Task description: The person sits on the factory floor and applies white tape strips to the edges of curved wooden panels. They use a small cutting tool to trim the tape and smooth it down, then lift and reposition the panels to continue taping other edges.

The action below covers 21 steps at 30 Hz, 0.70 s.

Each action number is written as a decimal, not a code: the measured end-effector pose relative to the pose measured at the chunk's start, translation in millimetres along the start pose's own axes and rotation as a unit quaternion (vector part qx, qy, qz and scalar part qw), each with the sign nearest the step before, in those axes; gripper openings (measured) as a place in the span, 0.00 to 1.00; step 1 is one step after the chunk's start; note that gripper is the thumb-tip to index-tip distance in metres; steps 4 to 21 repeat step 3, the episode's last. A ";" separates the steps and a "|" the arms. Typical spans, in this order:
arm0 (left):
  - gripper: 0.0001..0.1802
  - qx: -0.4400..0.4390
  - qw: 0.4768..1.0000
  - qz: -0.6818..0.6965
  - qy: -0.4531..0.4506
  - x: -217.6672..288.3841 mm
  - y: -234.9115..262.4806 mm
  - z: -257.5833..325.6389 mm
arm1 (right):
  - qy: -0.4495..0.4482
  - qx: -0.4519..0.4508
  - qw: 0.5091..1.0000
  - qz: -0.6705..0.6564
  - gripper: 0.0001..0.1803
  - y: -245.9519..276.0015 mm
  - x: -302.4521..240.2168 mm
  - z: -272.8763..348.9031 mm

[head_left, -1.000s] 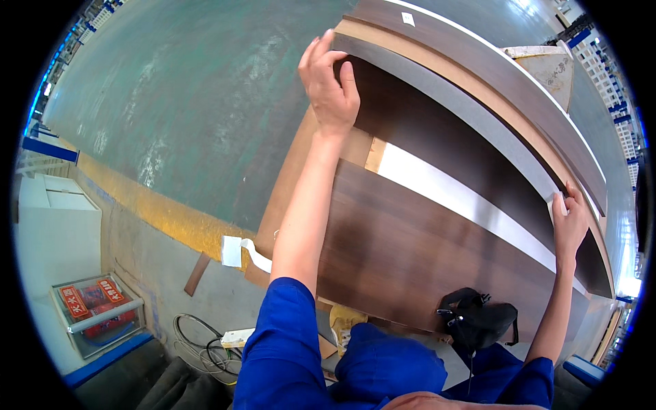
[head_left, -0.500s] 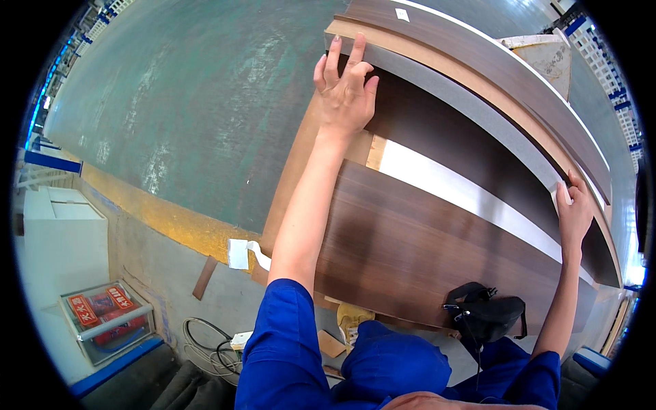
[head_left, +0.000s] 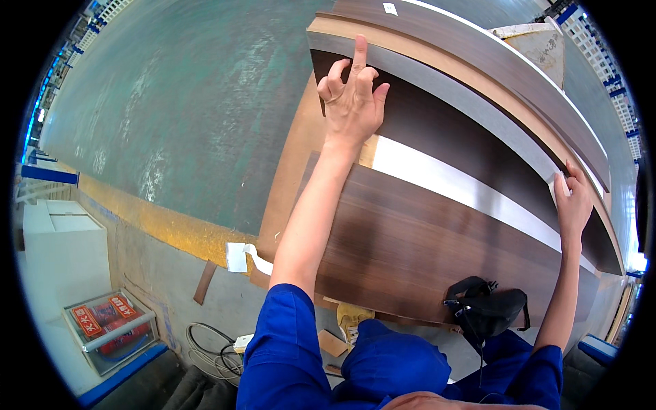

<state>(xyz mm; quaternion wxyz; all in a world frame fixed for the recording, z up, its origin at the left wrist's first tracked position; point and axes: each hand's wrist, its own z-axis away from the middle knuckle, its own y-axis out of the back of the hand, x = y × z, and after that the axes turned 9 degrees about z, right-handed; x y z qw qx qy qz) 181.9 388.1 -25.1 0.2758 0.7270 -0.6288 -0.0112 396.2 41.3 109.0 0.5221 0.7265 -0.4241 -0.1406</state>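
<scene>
A long dark brown board [head_left: 451,109] stands on edge, its upper part bearing a grey strip [head_left: 437,76] below a light tan edge [head_left: 410,51]. My left hand [head_left: 352,106] is at the left end of the strip. Its index finger stretches up against the strip and tan edge, the other fingers bent and apart, holding nothing. Toward the strip's right end, my right hand [head_left: 575,208] pinches a small white piece [head_left: 566,184] against the board; its exact kind is unclear. Nearer me lies another brown board [head_left: 410,239], with a white strip [head_left: 444,178] beyond it.
A black bag [head_left: 492,307] hangs by my waist over the near board's edge. White tape [head_left: 236,257] dangles at its left corner. Cables [head_left: 208,352] lie on the floor, beside a case with red extinguishers [head_left: 109,324]. A pale bin [head_left: 536,51] stands beyond the boards.
My left hand's middle and outer fingers have curled down off the edge, leaving the index finger extended. The view has shifted slightly. My right hand keeps its pinch at nearly the same place.
</scene>
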 end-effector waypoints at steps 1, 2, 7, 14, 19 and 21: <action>0.18 0.002 1.000 -0.008 0.001 1.3 -1.6 0.9 | -0.005 -0.007 1.000 0.001 0.21 1.2 -1.7 -0.2; 0.20 0.004 1.000 -0.015 0.002 2.3 -3.4 1.8 | -0.005 -0.008 1.000 0.001 0.20 1.3 -1.5 -0.6; 0.21 0.006 1.000 -0.022 0.003 3.2 -5.3 2.8 | -0.005 -0.010 1.000 0.001 0.20 1.1 -0.6 -1.0; 0.21 0.006 1.000 -0.022 0.003 3.2 -5.3 2.8 | -0.005 -0.010 1.000 0.001 0.20 1.1 -0.6 -1.0; 0.21 0.006 1.000 -0.022 0.003 3.2 -5.3 2.8 | -0.005 -0.010 1.000 0.001 0.20 1.1 -0.6 -1.0; 0.21 0.006 1.000 -0.022 0.003 3.2 -5.3 2.8 | -0.005 -0.010 1.000 0.001 0.20 1.1 -0.6 -1.0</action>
